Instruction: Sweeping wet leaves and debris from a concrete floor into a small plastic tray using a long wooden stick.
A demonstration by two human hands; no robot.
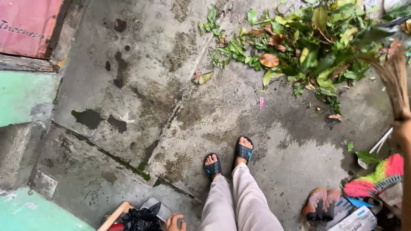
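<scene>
From the head view, my right hand is at the frame's right edge, wrapped around the bound neck of a straw broom whose bristles fan up toward a pile of green and brown leaves on the wet concrete floor. My left hand sits at the bottom edge, fingers curled on what seems to be a grey dustpan with a black plastic bag lying in it; the grip itself is cropped, so I cannot tell how tight it is. My feet in black sandals stand between both hands.
</scene>
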